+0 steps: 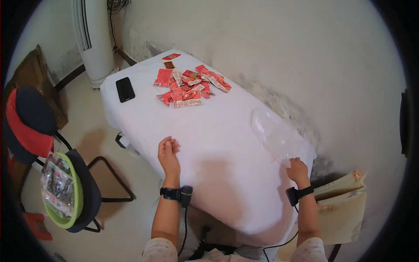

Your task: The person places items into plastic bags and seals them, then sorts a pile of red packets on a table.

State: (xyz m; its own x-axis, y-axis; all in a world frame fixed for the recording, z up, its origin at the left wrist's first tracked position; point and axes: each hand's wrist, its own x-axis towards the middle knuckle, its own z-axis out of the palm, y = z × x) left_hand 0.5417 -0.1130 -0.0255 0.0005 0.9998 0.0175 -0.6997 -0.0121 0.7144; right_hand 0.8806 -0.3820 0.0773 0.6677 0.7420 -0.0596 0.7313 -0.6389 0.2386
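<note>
My right hand (298, 169) is at the near end of a clear plastic bag (271, 134), its fingers closed on the bag's edge. The bag lies flat and looks empty on the right side of a table with a white cloth (222, 131). Over the table's left edge, my left hand (169, 151) is loosely curled and holds nothing that I can see. Farther back on the cloth is a loose pile of small red snack packets (187, 95), some overlapping and some showing printed backs. A black smartphone (125, 89) lies left of the pile.
A dark chair (88, 193) at the left carries a green basin (78, 196) with plastic packaging (59, 186) inside. Against the wall at right stands an open cardboard box (342, 216). A white tower unit (96, 46) stands behind the table. Cabled black bands (172, 193) circle both wrists.
</note>
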